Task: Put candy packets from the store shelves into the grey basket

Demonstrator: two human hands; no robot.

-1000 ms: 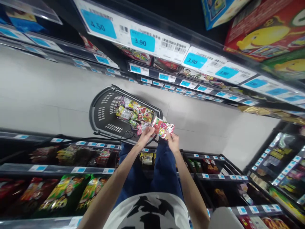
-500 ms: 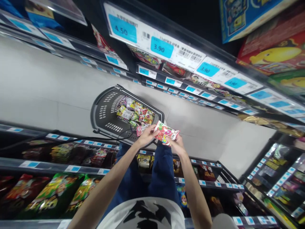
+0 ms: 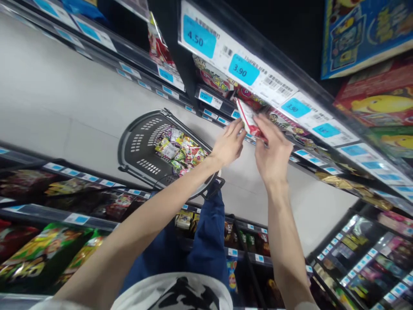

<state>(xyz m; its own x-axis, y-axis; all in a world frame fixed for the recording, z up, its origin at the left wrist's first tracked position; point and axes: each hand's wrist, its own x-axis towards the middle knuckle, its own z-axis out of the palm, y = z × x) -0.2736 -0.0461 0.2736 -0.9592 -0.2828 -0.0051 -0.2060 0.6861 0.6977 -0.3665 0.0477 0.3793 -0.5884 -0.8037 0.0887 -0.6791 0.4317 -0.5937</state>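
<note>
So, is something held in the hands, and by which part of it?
A red-and-white snack packet: the right hand grips its lower right part. The left hand is at its left edge; whether it grips too cannot be told.

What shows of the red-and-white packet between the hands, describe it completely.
The packet is white and red, redder towards its lower end, and looks like flexible, slightly shiny film. It is tilted, seen partly edge-on, in front of the shelves. The right hand holds its lower end; the left hand is close beside it, contact unclear. Blur hides any print.
</note>
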